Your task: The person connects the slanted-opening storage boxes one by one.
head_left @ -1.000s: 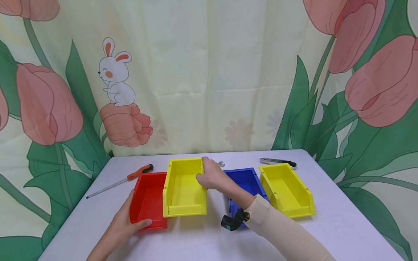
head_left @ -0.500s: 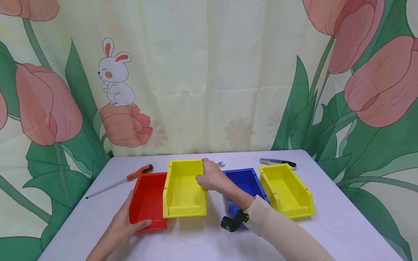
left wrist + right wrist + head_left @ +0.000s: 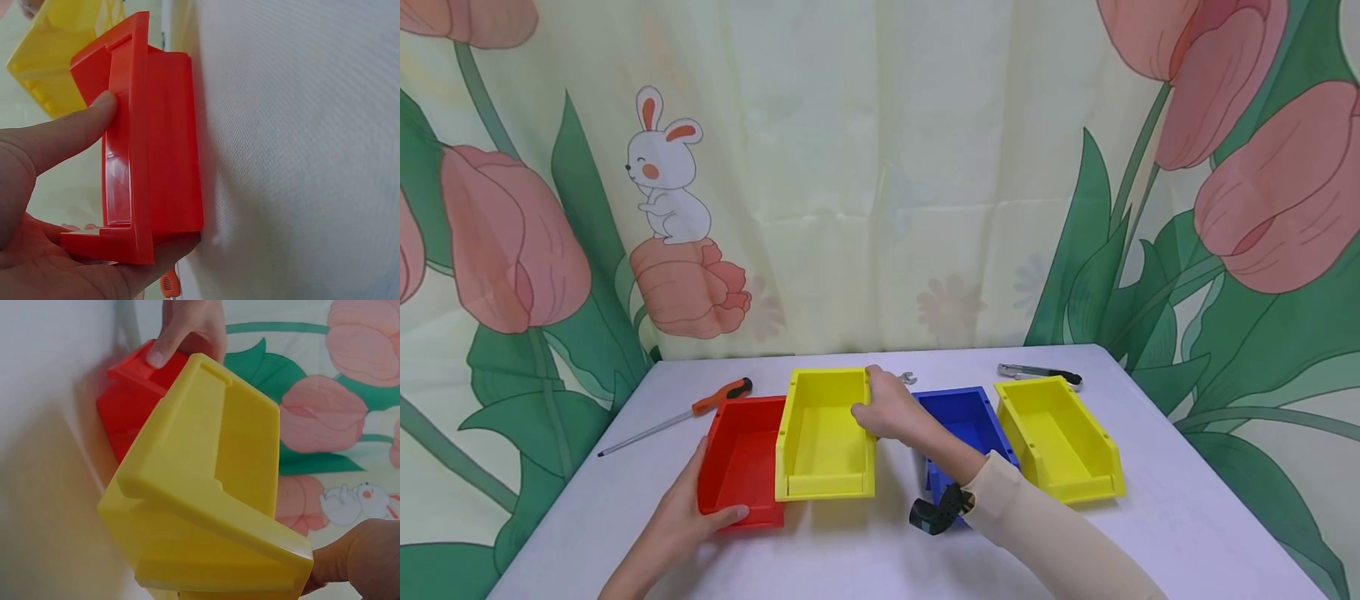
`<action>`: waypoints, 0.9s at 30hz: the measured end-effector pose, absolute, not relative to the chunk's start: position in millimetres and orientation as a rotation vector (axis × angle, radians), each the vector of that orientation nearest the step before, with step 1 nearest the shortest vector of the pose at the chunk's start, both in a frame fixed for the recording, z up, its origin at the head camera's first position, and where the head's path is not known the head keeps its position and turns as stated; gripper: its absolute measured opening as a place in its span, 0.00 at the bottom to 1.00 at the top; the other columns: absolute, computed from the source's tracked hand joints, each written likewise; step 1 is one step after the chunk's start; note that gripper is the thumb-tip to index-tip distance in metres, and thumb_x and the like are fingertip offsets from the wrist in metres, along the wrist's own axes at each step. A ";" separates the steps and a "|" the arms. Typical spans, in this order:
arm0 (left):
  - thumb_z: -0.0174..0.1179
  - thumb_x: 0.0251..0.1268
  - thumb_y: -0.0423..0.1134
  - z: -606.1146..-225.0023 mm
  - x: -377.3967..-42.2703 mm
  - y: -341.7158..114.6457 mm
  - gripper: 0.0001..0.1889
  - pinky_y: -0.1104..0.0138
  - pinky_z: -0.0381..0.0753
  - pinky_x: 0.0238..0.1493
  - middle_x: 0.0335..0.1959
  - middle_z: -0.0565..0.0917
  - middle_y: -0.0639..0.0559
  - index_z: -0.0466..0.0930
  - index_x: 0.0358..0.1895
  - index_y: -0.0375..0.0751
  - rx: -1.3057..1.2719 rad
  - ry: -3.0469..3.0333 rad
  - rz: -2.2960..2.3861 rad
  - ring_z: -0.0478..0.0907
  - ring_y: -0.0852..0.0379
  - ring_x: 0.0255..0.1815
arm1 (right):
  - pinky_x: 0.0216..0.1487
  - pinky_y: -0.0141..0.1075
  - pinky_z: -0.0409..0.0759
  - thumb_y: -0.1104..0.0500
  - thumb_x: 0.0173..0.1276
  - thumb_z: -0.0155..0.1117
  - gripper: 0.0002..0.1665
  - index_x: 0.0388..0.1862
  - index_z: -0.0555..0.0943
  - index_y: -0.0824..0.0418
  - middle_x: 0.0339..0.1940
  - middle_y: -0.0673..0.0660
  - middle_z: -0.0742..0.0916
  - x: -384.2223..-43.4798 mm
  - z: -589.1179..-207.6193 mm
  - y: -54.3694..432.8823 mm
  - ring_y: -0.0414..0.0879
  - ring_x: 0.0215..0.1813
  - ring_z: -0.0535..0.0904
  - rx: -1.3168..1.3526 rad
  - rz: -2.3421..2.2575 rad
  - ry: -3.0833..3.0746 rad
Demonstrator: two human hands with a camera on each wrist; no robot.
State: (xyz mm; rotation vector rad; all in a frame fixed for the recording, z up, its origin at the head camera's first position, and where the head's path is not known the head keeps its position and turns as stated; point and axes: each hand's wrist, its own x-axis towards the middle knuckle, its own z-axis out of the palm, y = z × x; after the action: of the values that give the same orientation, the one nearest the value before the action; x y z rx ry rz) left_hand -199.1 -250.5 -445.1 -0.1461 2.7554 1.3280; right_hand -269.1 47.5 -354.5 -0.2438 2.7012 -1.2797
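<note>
My left hand [image 3: 673, 512] grips the red storage bin [image 3: 745, 458] at its front left corner. In the left wrist view the thumb [image 3: 75, 131] lies over the bin's front lip, while the other fingers run along its side. My right hand [image 3: 891, 408] pinches the right wall of a yellow storage bin [image 3: 823, 429], thumb inside and fingers mostly hidden. That yellow bin [image 3: 181, 444] is raised off the table and overlaps the red bin's right side in the head view. Both bins appear bare inside.
A blue bin [image 3: 966, 417] stands partly behind my right forearm, beside a second yellow bin [image 3: 1063, 437]. An orange-handled screwdriver [image 3: 718, 397] lies at the left. A wrench end [image 3: 909, 377] and a metal hand tool with a black grip [image 3: 1037, 372] lie near the back edge.
The held yellow bin has sunk very slightly in the head view, with my right hand on it. My left hand and the red bin stay in place.
</note>
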 end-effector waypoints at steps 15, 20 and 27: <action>0.87 0.43 0.46 -448.5 -199.1 -250.2 0.74 0.51 0.93 0.52 0.80 0.63 0.37 0.38 0.88 0.46 -0.141 2.760 1.334 0.66 0.31 0.76 | 0.39 0.39 0.90 0.66 0.70 0.65 0.39 0.77 0.65 0.71 0.53 0.67 0.84 -271.9 -361.0 50.3 0.52 0.43 0.82 -0.242 -1.266 2.708; 0.87 0.42 0.45 -449.0 -199.2 -249.6 0.75 0.51 0.93 0.51 0.80 0.63 0.36 0.37 0.88 0.46 -0.158 2.759 1.323 0.66 0.31 0.75 | 0.40 0.40 0.91 0.66 0.70 0.65 0.41 0.79 0.63 0.71 0.58 0.70 0.83 -270.8 -362.1 49.6 0.53 0.46 0.83 -0.259 -1.270 2.714; 0.87 0.44 0.45 -448.7 -199.5 -249.7 0.75 0.51 0.93 0.52 0.81 0.62 0.37 0.36 0.88 0.47 -0.141 2.763 1.339 0.65 0.31 0.76 | 0.43 0.40 0.90 0.65 0.70 0.66 0.40 0.78 0.65 0.71 0.56 0.68 0.84 -270.7 -364.4 50.1 0.52 0.46 0.82 -0.253 -1.265 2.732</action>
State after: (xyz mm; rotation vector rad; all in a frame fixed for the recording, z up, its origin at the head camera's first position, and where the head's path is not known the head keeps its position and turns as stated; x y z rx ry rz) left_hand -199.5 -249.7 -448.7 -0.1411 2.7632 1.3394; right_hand -270.7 50.1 -364.4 -0.2526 2.7322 -1.2654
